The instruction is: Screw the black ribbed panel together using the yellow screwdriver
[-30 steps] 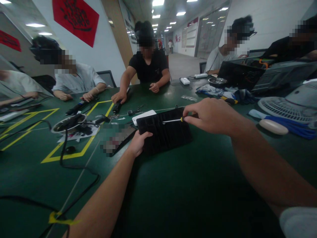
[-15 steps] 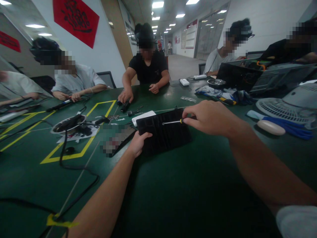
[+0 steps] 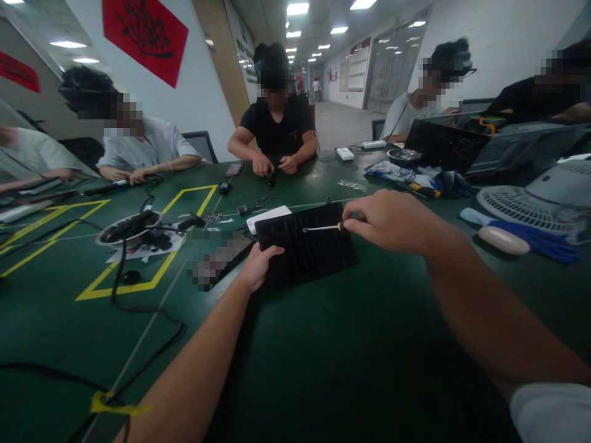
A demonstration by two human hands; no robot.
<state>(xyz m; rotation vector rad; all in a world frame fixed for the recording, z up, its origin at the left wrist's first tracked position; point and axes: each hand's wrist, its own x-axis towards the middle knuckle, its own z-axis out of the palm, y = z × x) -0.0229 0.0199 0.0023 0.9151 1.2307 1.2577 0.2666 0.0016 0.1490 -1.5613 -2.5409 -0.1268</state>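
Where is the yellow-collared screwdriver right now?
In the head view, just right of centre: the screwdriver is in the right hand, pointing leftward over the black panel.

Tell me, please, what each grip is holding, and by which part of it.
The left grip holds the flat black panel by its left edge. The right grip holds a slim screwdriver-like tool by its handle.

Green table (image 3: 369, 344), yellow tape outlines (image 3: 142, 287), black cable (image 3: 46, 371), metal bowl (image 3: 405, 160), pale oval object (image 3: 503, 240)
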